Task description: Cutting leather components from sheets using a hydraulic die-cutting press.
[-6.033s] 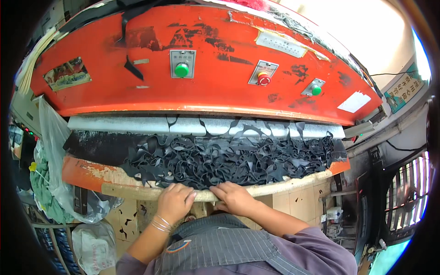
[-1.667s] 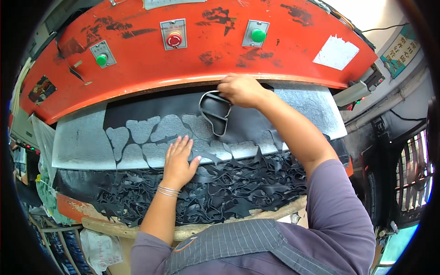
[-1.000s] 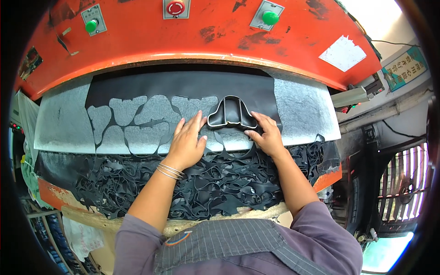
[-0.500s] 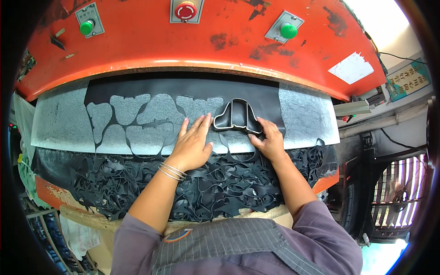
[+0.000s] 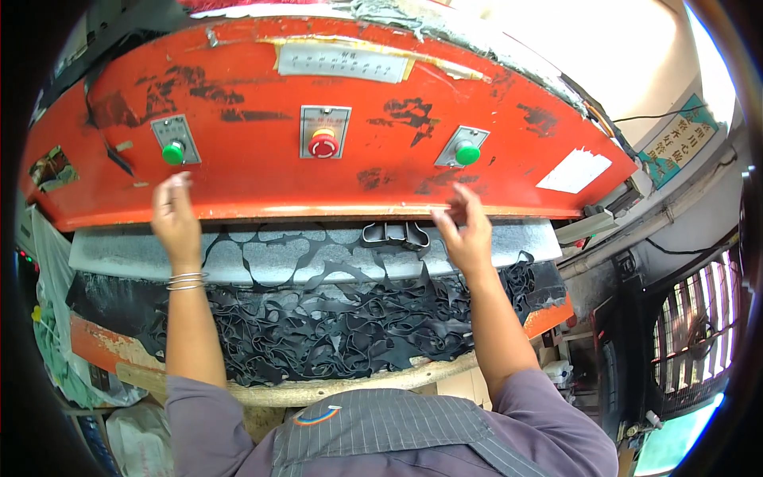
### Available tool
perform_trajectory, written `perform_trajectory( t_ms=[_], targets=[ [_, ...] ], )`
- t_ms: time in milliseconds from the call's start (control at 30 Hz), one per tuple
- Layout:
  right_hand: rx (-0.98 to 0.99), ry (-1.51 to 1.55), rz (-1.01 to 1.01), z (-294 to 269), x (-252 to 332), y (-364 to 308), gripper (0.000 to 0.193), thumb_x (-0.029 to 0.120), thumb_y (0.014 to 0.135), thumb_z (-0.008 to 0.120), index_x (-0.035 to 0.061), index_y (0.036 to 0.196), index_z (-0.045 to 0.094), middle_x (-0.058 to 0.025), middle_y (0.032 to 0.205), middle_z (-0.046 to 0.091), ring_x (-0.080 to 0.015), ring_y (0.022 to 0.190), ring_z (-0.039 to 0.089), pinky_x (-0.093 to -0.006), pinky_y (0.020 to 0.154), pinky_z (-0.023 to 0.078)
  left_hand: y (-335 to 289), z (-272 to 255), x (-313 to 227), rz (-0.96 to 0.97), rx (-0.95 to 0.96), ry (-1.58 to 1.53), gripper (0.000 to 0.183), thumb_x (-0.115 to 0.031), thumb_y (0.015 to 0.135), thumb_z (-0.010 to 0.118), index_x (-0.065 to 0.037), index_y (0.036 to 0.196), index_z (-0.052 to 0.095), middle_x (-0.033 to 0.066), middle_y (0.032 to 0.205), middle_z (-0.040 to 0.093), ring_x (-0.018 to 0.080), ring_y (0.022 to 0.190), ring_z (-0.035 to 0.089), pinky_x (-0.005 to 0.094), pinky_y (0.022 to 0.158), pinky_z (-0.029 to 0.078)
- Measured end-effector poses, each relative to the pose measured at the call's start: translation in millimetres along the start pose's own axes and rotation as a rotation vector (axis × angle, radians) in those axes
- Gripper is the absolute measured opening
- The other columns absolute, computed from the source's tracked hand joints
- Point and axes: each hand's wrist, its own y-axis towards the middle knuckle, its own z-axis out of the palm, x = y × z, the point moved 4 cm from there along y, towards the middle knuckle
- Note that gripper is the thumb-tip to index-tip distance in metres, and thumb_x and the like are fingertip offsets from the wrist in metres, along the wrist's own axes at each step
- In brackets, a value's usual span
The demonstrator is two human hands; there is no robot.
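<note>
Both hands are off the work and raised in front of the red machine. My left hand (image 5: 176, 213) hangs a little below the left green button (image 5: 173, 153); its fingers point up, loosely bent and slightly blurred, holding nothing. With thumb and fingers apart, my right hand (image 5: 467, 230) is below the right green button (image 5: 466, 153), also bare. Between them a metal cutting die (image 5: 396, 236) lies on a black sheet, like leather, on the pale cutting board (image 5: 517, 242). Cut-out openings show to the die's left. The machine's front beam (image 5: 262, 208) hides the sheet's far part.
A red stop button (image 5: 323, 145) sits between the green ones. Tangled black scraps (image 5: 342, 334) heap along the board's near edge, above a worn wooden rail (image 5: 318, 393). A fan (image 5: 691, 342) stands at the right; a clear plastic sheet (image 5: 56, 286) hangs left.
My left hand has left the sheet and moved up and left. My right hand has let go of the die and risen. The view has tilted up, showing more of the machine.
</note>
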Motion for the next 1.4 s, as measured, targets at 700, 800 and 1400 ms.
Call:
perform_trajectory(
  t_ms=[700, 800, 1400],
  targets=[
    [0.853, -0.388, -0.412, -42, 99, -239, 0.041, 0.029, 0.071, 0.074, 0.0060, 0.103, 0.065, -0.0112, 0.095, 0.064, -0.0286, 0.090, 0.061, -0.0381, 0.074, 0.052, -325, -17, -192, 0.175, 1.192, 0.264, 0.048, -0.045, 0.081, 0.068, -0.008, 0.112, 0.065, 0.0086, 0.102, 0.063, 0.0282, 0.099, 0.057, 0.0382, 0.085, 0.048],
    [0.798, -0.449, -0.387, -34, 94, -237, 0.036, 0.022, 0.066, 0.074, 0.0072, 0.098, 0.064, -0.0098, 0.089, 0.062, -0.0272, 0.087, 0.061, -0.0372, 0.072, 0.052, -325, -17, -195, 0.148, 1.044, 0.346, 0.043, -0.046, 0.080, 0.067, -0.009, 0.102, 0.068, 0.0087, 0.091, 0.060, 0.0286, 0.089, 0.055, 0.0396, 0.080, 0.047],
    [0.779, -0.393, -0.672, -2, 31, -81, 0.020, 0.020, 0.080, 0.057, 0.0103, 0.092, 0.069, -0.0094, 0.104, 0.066, -0.0278, 0.097, 0.062, -0.0441, 0.080, 0.050, -291, 42, -211, -0.047, 1.047, 0.340, 0.032, -0.039, 0.089, 0.059, -0.010, 0.099, 0.070, 0.0114, 0.095, 0.066, 0.0311, 0.093, 0.063, 0.0396, 0.081, 0.051]
  ],
)
